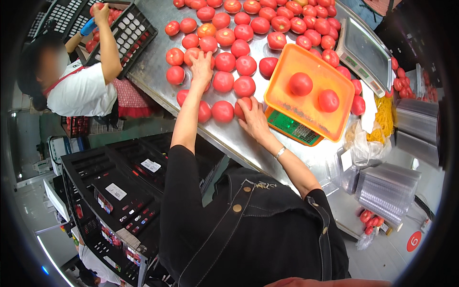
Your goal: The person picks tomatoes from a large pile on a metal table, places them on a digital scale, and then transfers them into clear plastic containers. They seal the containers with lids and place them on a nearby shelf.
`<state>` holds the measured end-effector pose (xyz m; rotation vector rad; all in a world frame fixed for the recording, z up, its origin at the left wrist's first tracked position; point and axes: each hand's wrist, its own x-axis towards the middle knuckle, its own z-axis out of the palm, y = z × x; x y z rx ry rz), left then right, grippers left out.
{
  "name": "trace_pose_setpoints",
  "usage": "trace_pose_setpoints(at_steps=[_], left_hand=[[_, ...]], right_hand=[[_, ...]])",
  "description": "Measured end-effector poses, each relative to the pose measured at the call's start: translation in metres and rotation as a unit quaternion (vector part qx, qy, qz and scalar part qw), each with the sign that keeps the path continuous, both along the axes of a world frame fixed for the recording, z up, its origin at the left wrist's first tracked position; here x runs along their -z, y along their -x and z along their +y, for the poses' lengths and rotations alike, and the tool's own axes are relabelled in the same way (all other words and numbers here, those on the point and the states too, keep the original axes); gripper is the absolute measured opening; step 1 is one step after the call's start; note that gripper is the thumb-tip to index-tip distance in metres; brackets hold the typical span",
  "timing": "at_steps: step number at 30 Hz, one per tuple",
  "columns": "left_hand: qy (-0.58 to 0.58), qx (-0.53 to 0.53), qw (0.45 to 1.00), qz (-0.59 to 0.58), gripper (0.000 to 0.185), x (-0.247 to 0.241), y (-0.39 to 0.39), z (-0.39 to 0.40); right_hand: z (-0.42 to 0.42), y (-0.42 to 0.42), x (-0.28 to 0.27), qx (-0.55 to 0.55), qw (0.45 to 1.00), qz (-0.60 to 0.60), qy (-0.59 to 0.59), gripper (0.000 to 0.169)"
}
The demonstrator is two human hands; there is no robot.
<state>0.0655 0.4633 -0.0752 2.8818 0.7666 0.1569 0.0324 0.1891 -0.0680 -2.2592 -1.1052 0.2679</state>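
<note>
Many red tomatoes [223, 81] lie spread over a stainless steel table [150, 68]. My left hand [202, 68] rests on a tomato [192, 55] at the left of the spread; whether its fingers grip it is unclear. Near the front edge, my right hand [254, 118] has its fingers around another tomato [242, 107]. To the right of that hand stands an orange digital scale [294, 127] with a lit green display. Its orange tray [279, 80] holds two tomatoes [301, 84], apart from each other.
A second scale [365, 53] stands at the back right. Yellow bands [385, 114], a plastic bag [369, 145] and stacked clear plastic containers [389, 190] are at the right. At the left, a co-worker [82, 88] handles tomatoes in a black crate [129, 36]. More black crates [118, 179] stand at lower left.
</note>
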Motion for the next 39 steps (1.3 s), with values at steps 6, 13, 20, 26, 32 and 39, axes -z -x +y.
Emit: trace_pose_setpoints(at_steps=[6,13,20,26,32,39], left_hand=[[0.093,-0.036,0.975,-0.199,0.067,-0.030,0.015,-0.005],[0.392,0.171,0.873,-0.236,0.070,-0.102,0.037,-0.146],[0.327,0.386,0.852,-0.135,0.067,-0.103,0.025,-0.254],[0.251,0.341,0.898,-0.119,0.063,-0.090,0.000,-0.272],[0.334,0.192,0.882,-0.270,0.045,-0.115,0.039,-0.233],[0.380,0.019,0.874,-0.301,0.030,-0.089,0.094,-0.173]], right_hand=[[-0.011,0.011,-0.011,-0.010,0.999,0.045,0.010,0.071],[-0.057,0.027,-0.032,-0.015,0.996,0.065,-0.057,0.061],[-0.142,0.046,-0.044,0.099,0.985,0.119,-0.080,0.039],[-0.192,0.065,-0.055,0.185,0.969,0.104,-0.128,0.027],[-0.260,0.077,-0.050,0.347,0.934,-0.045,-0.075,0.028],[-0.294,0.121,-0.010,0.259,0.963,-0.005,0.072,0.037]])
